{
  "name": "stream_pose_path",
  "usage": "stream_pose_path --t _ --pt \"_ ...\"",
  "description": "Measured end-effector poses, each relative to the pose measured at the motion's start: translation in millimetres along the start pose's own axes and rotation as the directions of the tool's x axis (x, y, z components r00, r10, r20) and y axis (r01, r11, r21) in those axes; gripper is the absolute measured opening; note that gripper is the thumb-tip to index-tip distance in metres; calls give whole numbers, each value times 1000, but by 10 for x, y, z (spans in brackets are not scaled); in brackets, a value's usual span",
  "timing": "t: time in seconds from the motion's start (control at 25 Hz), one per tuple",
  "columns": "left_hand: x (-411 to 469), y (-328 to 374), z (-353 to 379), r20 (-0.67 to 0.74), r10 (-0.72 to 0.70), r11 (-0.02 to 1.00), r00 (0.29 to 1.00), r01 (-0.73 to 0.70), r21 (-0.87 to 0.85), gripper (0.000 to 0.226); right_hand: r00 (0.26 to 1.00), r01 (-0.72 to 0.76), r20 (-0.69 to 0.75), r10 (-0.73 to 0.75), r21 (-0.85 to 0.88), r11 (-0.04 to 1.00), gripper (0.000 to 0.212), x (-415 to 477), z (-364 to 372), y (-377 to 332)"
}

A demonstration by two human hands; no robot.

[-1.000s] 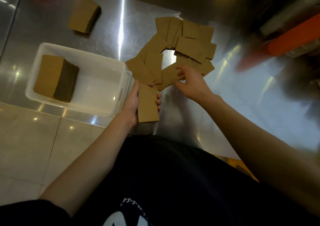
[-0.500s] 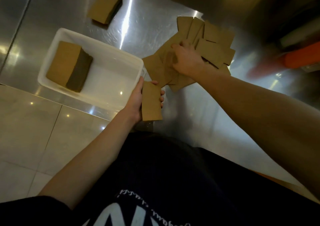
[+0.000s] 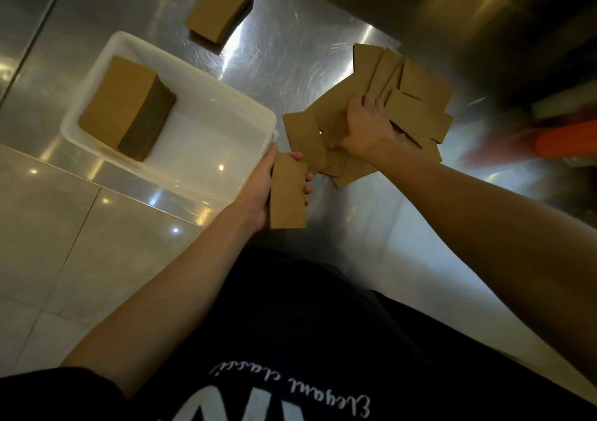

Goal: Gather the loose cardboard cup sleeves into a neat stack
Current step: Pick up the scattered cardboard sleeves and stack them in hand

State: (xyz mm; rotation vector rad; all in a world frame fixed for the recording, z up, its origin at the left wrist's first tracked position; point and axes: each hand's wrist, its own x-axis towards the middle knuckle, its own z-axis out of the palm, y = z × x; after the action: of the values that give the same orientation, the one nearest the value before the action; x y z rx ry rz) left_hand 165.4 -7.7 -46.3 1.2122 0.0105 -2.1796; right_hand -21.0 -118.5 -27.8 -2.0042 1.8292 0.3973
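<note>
Many loose sleeves [image 3: 416, 113] lie under the spread right hand [image 3: 365, 126], just beyond the stack [image 3: 287, 191] gripped by the left hand [image 3: 258, 188].

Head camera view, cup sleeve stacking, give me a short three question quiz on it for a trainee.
1. True or false: the left hand holds a small stack of sleeves.
2. Where does the right hand rest? A) in the white bin B) on the loose sleeves C) on the far stack
3. What lies inside the white bin?

Key: 1 true; 2 B; 3 a tall sleeve stack.
</note>
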Motion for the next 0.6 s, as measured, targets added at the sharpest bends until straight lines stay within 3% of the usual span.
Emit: stream_pose_path --t 0.2,0.4,0.6 --pt "43 -17 40 52 -30 999 998 31 -27 52 993 -66 111 28 351 934 52 -19 -146 206" --pt "42 -87 -31 48 -48 993 998 53 -101 54 986 29 138 -88 381 924 54 42 -526 324" --pt "23 -109 -47 48 -33 991 998 39 -127 56 958 195 160 -239 252 948 56 213 -611 -9"
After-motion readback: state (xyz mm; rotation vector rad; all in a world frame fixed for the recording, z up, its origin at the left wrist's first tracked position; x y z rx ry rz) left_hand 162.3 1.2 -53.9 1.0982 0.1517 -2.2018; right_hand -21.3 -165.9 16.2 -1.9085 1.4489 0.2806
